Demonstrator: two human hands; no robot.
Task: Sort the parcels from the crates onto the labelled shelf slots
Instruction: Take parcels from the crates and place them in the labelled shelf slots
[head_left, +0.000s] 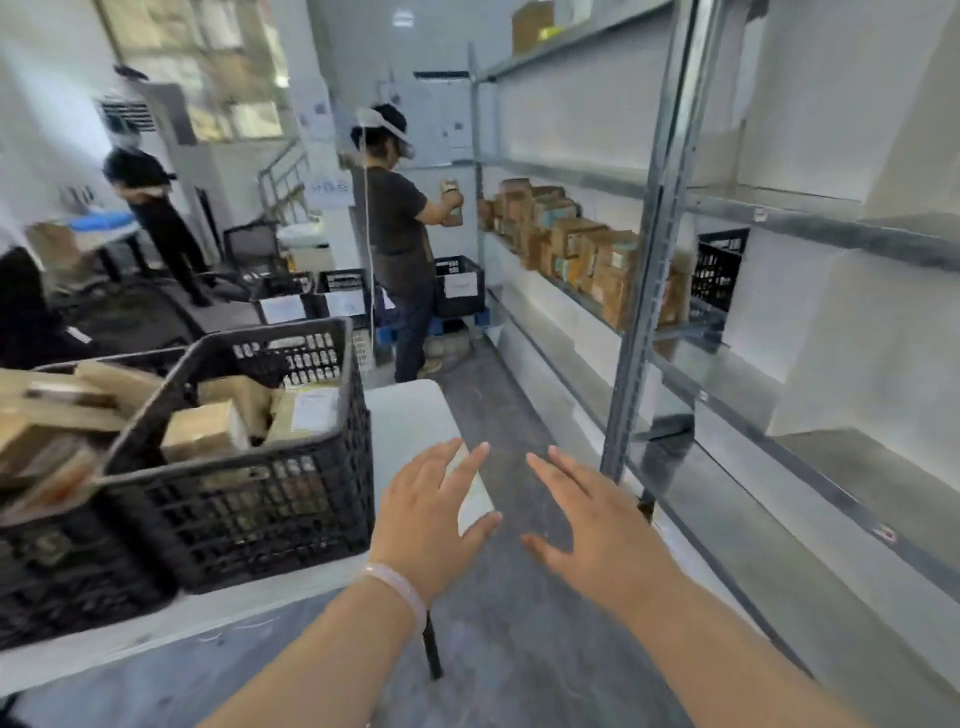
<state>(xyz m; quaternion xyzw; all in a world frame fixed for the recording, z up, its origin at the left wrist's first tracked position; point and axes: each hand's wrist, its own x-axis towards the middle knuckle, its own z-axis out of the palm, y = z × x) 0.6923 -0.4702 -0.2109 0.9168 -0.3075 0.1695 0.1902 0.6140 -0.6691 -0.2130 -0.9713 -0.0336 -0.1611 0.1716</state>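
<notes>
Both hands are hanging out in front of the person, over the grey floor (498, 649) btw the white surface (410, 410) and the shelf rack (660, 208). The left hand (431, 514) is floating just past the surface's corner, back of the hand up, fingers (470, 467) spread wide & straight, gripping nothing. A pale bracelet (400, 587) is sitting on that wrist. The right hand (597, 525) is hovering beside it, near but not touching, its fingers also fanned wide w/ nothing in them, pointing toward the rack's near post.

The parcels (208, 431), brown boxes, some w/ white labels, are lying piled in the black crate (249, 499) on the surface, left of the hands. A second crate (62, 571) is standing against it further left, also heaped w/ brown boxes; that part is blurry. More boxes (576, 244) are standing in a packed row on the rack's middle shelf, further down the aisle. The shelves nearest the hands are showing bare metal. A dark crate (719, 270) is sitting on the shelf behind the row's near end.

Down the aisle another person (400, 228) in a dark tee & headset is facing the rack, holding a small box (451, 202) up at chest height. Labelled floor crates (460, 286) are sitting around their legs. At the back left, someone in black (150, 208) is standing by a table.
</notes>
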